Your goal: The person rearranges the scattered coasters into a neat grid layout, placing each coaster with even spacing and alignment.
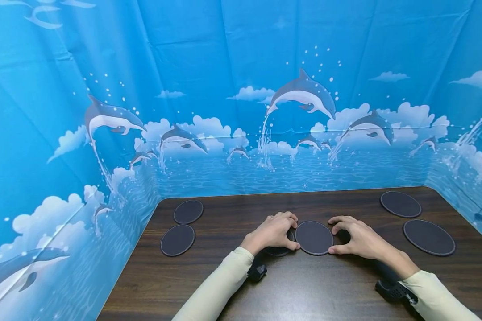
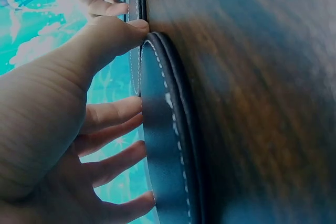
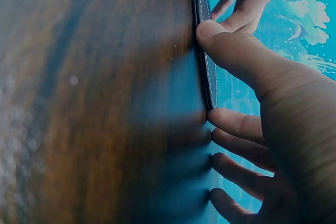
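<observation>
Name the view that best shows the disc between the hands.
Head: nearly the whole round top of the disc shows. Left wrist: thin sliver, partly hidden. Right wrist: narrow edge-on strip with stitching.

A dark brown wood-grain table [image 1: 305,292] carries flat round black discs with stitched rims: an upper left disc [image 1: 188,211] just beyond a lower left disc [image 1: 177,241], a far right disc [image 1: 400,204] near a near right disc [image 1: 429,237], and a middle disc [image 1: 314,238] just beside a partly hidden disc [image 1: 278,252]
</observation>
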`<state>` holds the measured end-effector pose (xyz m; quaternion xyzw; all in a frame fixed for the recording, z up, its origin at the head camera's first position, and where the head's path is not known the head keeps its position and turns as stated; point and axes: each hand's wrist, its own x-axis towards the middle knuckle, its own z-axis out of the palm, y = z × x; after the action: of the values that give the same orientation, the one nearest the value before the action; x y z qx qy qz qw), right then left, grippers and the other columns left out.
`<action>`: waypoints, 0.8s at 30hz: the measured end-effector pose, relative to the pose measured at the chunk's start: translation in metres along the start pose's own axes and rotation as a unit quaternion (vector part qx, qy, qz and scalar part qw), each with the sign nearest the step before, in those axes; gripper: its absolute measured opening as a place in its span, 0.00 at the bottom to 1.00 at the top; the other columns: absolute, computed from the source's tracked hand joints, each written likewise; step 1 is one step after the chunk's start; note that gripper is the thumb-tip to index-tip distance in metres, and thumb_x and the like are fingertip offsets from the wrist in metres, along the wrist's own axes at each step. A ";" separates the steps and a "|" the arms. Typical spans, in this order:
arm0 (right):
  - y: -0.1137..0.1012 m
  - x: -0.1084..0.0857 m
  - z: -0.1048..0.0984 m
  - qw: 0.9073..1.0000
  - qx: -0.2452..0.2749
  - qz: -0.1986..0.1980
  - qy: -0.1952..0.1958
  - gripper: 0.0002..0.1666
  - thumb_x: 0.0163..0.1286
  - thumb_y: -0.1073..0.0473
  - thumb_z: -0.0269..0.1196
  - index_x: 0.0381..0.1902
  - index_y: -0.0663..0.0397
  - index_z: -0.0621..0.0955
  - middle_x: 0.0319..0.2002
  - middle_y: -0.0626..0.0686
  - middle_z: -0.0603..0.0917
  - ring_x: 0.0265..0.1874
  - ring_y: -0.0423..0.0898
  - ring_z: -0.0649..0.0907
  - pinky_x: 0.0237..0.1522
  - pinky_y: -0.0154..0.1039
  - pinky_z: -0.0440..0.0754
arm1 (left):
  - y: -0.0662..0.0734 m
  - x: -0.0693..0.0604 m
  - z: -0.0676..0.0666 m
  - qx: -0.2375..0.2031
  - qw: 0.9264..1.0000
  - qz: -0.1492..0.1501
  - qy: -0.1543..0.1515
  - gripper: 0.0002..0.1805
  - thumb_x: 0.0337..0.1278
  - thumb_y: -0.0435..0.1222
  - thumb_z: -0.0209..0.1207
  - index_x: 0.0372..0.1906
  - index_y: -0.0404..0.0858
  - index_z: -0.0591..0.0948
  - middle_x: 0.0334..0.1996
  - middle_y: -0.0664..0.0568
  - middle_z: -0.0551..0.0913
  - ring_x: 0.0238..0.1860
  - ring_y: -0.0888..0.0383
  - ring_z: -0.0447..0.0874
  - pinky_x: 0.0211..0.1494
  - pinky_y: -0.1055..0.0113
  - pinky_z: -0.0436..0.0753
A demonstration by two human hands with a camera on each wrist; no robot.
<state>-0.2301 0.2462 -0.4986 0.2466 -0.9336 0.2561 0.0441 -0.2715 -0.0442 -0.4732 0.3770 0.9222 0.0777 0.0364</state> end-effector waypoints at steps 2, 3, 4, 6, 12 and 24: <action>0.000 0.000 0.000 1.000 -0.004 0.001 0.001 0.27 0.51 0.32 0.78 0.38 0.43 0.85 0.60 0.57 0.79 0.58 0.61 0.78 0.51 0.64 0.76 | 0.000 0.000 0.000 0.001 1.000 0.000 -0.002 0.28 0.54 0.59 0.70 0.54 0.47 0.85 0.64 0.60 0.74 0.63 0.56 0.72 0.58 0.54 0.75; 0.000 0.000 0.000 1.000 -0.005 0.002 0.001 0.27 0.51 0.32 0.78 0.38 0.43 0.85 0.60 0.57 0.79 0.58 0.62 0.78 0.51 0.64 0.76 | 0.000 0.000 -0.001 0.001 1.000 0.000 -0.002 0.28 0.54 0.59 0.70 0.54 0.47 0.85 0.64 0.60 0.74 0.63 0.56 0.72 0.58 0.54 0.75; 0.000 0.000 0.000 1.000 -0.006 0.003 0.001 0.27 0.51 0.32 0.77 0.38 0.43 0.85 0.60 0.57 0.79 0.58 0.62 0.78 0.51 0.64 0.76 | 0.000 0.000 -0.001 0.000 1.000 0.001 -0.002 0.28 0.54 0.59 0.71 0.54 0.47 0.85 0.64 0.60 0.74 0.63 0.56 0.72 0.58 0.54 0.75; -0.001 0.000 -0.001 1.000 -0.007 0.005 0.000 0.28 0.51 0.31 0.77 0.38 0.43 0.85 0.60 0.57 0.79 0.58 0.62 0.78 0.51 0.64 0.76 | 0.000 0.000 -0.001 0.000 1.000 0.002 -0.002 0.28 0.54 0.59 0.71 0.54 0.47 0.85 0.64 0.60 0.74 0.63 0.56 0.73 0.58 0.54 0.75; -0.001 0.001 -0.002 1.000 -0.008 0.006 -0.007 0.29 0.52 0.29 0.76 0.39 0.43 0.85 0.60 0.57 0.79 0.59 0.62 0.77 0.51 0.65 0.76 | -0.001 0.000 0.000 0.000 1.000 0.003 0.003 0.29 0.53 0.59 0.71 0.54 0.47 0.85 0.64 0.59 0.74 0.62 0.57 0.73 0.59 0.54 0.75; 0.001 -0.001 -0.009 1.000 0.006 0.006 -0.010 0.35 0.56 0.30 0.74 0.47 0.51 0.87 0.60 0.57 0.79 0.60 0.63 0.77 0.52 0.64 0.77 | -0.003 -0.009 -0.001 -0.003 1.000 -0.016 0.010 0.32 0.54 0.63 0.69 0.58 0.47 0.84 0.69 0.58 0.70 0.68 0.57 0.68 0.70 0.49 0.63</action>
<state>-0.2305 0.2521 -0.4916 0.2439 -0.9339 0.2594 0.0317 -0.2673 -0.0520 -0.4728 0.3609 0.9283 0.0838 0.0301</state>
